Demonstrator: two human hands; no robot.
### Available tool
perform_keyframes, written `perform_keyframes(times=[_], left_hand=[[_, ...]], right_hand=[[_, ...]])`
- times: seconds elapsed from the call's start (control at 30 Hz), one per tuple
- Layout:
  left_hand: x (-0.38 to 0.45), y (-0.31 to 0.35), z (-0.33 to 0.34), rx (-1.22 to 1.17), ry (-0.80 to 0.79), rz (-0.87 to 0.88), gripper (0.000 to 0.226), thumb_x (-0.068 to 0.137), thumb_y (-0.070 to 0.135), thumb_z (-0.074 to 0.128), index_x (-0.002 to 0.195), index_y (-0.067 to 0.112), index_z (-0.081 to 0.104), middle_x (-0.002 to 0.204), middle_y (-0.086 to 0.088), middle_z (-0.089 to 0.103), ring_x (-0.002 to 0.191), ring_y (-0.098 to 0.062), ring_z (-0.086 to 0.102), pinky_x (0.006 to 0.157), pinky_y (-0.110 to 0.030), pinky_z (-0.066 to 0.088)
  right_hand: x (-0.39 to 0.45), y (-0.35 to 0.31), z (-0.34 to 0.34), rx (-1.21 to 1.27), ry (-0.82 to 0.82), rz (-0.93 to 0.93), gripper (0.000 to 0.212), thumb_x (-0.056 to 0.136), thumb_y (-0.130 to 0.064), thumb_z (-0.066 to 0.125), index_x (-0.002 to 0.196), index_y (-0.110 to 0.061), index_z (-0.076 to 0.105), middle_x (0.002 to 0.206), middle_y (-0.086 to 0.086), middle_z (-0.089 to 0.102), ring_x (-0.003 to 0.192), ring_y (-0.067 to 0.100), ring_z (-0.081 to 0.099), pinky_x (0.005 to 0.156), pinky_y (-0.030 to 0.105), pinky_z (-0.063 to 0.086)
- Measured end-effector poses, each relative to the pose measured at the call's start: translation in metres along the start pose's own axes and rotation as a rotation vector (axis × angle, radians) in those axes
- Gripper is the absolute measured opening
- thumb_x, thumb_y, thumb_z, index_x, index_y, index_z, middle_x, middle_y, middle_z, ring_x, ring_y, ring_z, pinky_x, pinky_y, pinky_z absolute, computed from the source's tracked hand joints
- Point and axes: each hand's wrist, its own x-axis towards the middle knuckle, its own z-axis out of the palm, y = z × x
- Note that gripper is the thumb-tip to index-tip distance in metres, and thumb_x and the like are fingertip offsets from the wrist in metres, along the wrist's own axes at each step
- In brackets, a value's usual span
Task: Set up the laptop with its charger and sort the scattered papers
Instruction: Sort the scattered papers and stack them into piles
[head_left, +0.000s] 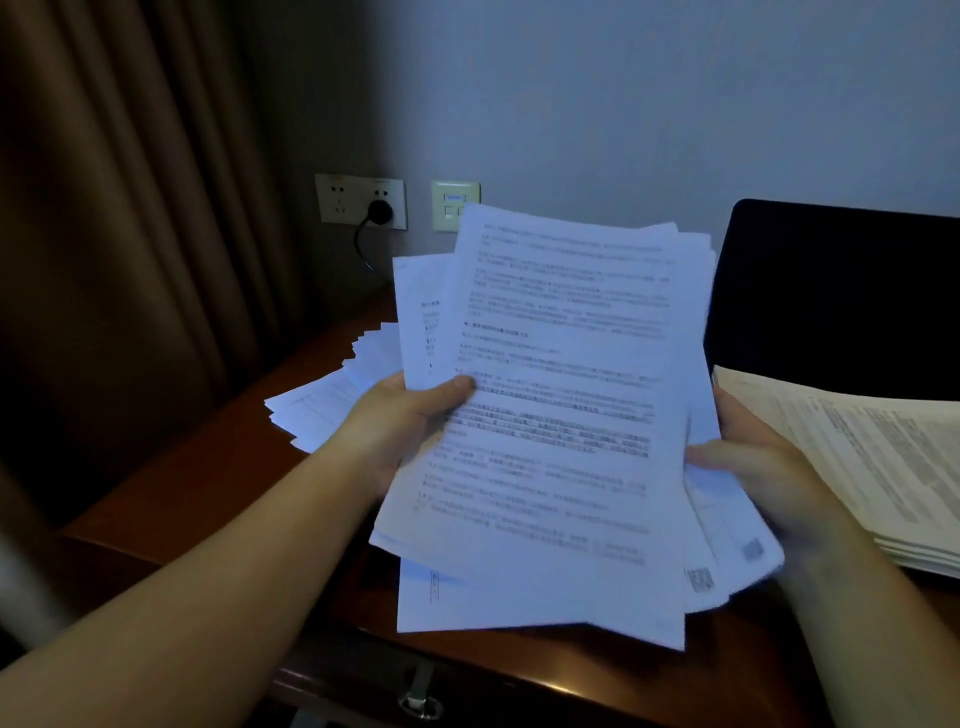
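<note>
Above a glossy wooden desk (171, 483) with loose sheets (332, 395) fanned at its rear left edge, the left hand (400, 426) and right hand (758, 462) pinch an uneven sheaf of printed papers (550, 415), beside a squared paper stack (872, 467) fronting the dark laptop (841, 296).

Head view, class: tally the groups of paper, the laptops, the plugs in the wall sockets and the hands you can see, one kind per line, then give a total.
Paper groups: 3 (held sheaf, loose sheets, stack)
Laptops: 1 (laptop)
Plugs: 1 (plug)
Hands: 2 (left hand, right hand)
Total: 7
</note>
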Motion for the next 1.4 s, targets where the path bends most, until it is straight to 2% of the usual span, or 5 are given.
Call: perform_keyframes(times=[0.2,0.33,0.47,1.3,1.4], left_hand=[[-0.005,-0.017,0.011,-0.001,0.019,0.068,0.038,0.085,0.000,0.071,0.122,0.002,0.068,0.113,-0.018,0.076,0.100,-0.039,0.075,0.079,-0.048,0.063],[-0.008,-0.022,0.011,0.012,0.011,0.108,0.049,0.074,0.005,0.076,0.123,0.002,0.068,0.116,-0.019,0.075,0.103,-0.041,0.074,0.088,-0.053,0.059],[-0.010,-0.020,0.009,0.011,0.018,0.110,0.044,0.076,0.011,0.075,0.120,0.005,0.070,0.112,-0.018,0.076,0.099,-0.038,0.075,0.079,-0.049,0.064],[-0.019,-0.014,0.005,-0.039,0.099,0.043,0.031,0.104,0.029,0.052,0.116,0.011,0.074,0.113,-0.015,0.077,0.105,-0.038,0.074,0.098,-0.059,0.054],[-0.019,-0.015,0.005,-0.004,0.076,0.055,0.033,0.104,0.031,0.050,0.118,0.013,0.074,0.116,-0.013,0.076,0.107,-0.037,0.073,0.100,-0.058,0.053]], right_hand=[[-0.010,-0.007,0.009,0.154,-0.027,0.065,0.054,0.088,-0.014,0.043,0.137,-0.025,0.060,0.129,0.014,0.069,0.113,0.043,0.067,0.083,0.058,0.059],[-0.006,0.000,0.015,-0.191,0.143,0.018,0.049,0.075,-0.038,0.077,0.122,-0.029,0.068,0.117,-0.003,0.075,0.104,0.020,0.074,0.093,0.048,0.053],[-0.002,0.000,0.017,-0.253,0.194,0.011,0.035,0.092,-0.012,0.062,0.124,-0.025,0.067,0.116,-0.006,0.076,0.105,0.017,0.073,0.100,0.047,0.049],[0.005,-0.006,0.013,-0.016,0.374,-0.008,0.036,0.101,-0.002,0.047,0.116,-0.030,0.063,0.097,-0.021,0.076,0.092,0.000,0.069,0.086,0.029,0.044],[0.003,-0.002,0.014,-0.004,0.301,0.080,0.040,0.097,-0.011,0.053,0.133,-0.024,0.062,0.122,-0.001,0.074,0.113,0.032,0.068,0.101,0.057,0.046]])
